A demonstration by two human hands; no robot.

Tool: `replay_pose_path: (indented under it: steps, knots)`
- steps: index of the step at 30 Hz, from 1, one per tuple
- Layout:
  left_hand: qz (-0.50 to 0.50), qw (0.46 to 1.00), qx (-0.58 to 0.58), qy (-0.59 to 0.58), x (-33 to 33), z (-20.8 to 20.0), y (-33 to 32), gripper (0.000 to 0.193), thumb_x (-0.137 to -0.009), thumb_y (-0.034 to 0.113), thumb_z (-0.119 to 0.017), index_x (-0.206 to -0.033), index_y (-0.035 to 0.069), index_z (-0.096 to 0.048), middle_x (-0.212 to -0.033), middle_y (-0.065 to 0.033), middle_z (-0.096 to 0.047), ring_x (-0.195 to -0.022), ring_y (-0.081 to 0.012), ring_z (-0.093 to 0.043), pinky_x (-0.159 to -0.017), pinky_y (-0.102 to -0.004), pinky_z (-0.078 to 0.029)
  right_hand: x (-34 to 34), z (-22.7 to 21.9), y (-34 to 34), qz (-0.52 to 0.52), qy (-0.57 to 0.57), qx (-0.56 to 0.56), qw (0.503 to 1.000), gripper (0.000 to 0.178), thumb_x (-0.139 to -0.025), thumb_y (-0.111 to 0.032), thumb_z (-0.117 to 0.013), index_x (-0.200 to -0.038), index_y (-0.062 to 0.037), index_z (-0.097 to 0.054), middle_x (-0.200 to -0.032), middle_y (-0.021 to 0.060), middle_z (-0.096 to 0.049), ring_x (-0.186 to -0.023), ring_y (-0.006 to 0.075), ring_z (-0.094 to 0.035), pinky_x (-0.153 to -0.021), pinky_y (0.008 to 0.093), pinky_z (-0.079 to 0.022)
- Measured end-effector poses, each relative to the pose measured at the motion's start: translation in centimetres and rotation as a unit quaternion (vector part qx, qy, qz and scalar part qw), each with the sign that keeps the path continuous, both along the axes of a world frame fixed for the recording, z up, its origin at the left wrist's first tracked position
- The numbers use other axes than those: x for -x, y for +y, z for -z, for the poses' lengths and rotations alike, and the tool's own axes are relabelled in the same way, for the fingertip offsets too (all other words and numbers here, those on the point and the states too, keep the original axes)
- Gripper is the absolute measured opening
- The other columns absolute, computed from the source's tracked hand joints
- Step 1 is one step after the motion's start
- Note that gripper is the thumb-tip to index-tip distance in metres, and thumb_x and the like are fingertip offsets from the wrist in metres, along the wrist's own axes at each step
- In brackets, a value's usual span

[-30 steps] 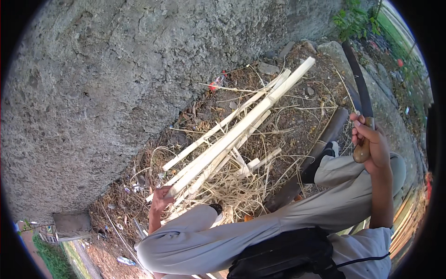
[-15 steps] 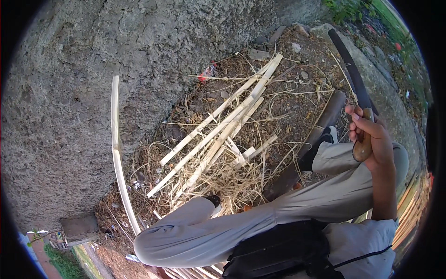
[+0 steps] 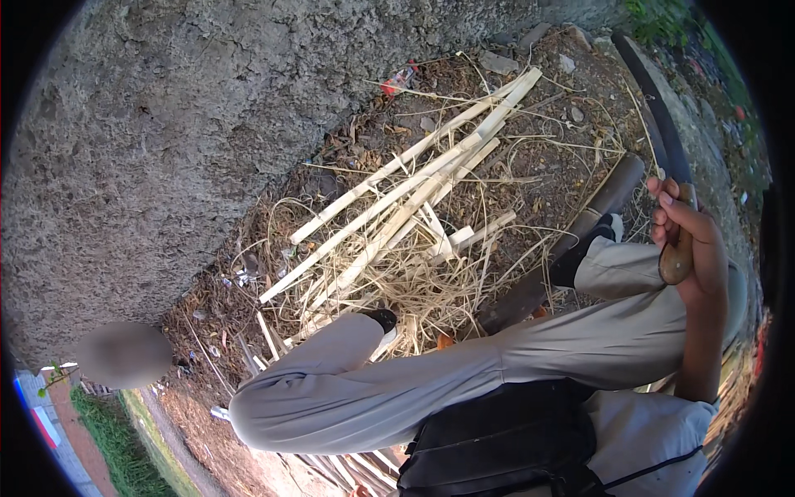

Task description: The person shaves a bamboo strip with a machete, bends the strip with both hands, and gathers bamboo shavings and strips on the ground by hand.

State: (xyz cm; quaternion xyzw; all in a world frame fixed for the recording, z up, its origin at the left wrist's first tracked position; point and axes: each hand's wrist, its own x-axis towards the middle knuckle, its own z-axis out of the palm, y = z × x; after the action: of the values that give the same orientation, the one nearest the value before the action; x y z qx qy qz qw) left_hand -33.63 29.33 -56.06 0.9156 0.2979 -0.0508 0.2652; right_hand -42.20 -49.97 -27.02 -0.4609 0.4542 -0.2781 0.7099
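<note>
My right hand (image 3: pixel 697 236) is closed round the wooden handle of a machete (image 3: pixel 667 124), whose long dark blade points up and away at the far right. Below the blade, near my shoe, a thick brown bamboo pole (image 3: pixel 603 199) lies on the ground. Several pale split bamboo strips (image 3: pixel 397 199) are heaped in front of my legs, over a tangle of thin curled shavings (image 3: pixel 422 290). My left hand is out of view.
A rough grey stone wall (image 3: pixel 166 166) rises on the left. More split strips (image 3: pixel 360 470) lie behind my legs at the lower edge. A black bag (image 3: pixel 497 439) rests at my lap. A red wrapper (image 3: pixel 399 80) lies near the wall's foot.
The long pale strip that stood upright at the left has gone from view. The ground and strips appear shifted up slightly as the view moved. My right hand still grips the machete.
</note>
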Motion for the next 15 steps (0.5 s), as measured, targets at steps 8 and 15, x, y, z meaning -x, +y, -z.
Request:
replay_pose_path:
  steps: [8,15]
  knots:
    - [0.119,0.988,-0.033,-0.091,-7.9,1.8,-5.5,0.040,-0.069,0.011,-0.069,-0.106,0.000,-0.059,-0.090,-0.0120,-0.061,-0.077,-0.0248,-0.058,-0.067,-0.0361,-0.047,0.0,0.8,-0.3,-0.005,-0.006,0.000,1.000,0.011,-0.088,-0.011,-0.061,-0.097,-0.0086,-0.056,-0.101,0.0016,-0.062,-0.066,0.0048,-0.052,-0.060,0.0196,-0.042]
    - [0.445,0.833,-0.040,-0.326,-26.9,0.1,-28.9,0.041,-0.071,0.012,-0.069,-0.109,0.000,-0.058,-0.094,-0.0133,-0.062,-0.081,-0.0265,-0.060,-0.070,-0.0371,-0.049,-0.3,0.7,-0.7,0.017,-0.016,0.014,1.000,0.010,-0.088,-0.010,-0.061,-0.097,-0.0082,-0.056,-0.098,0.0016,-0.061,-0.063,0.0052,-0.051,-0.059,0.0193,-0.042]
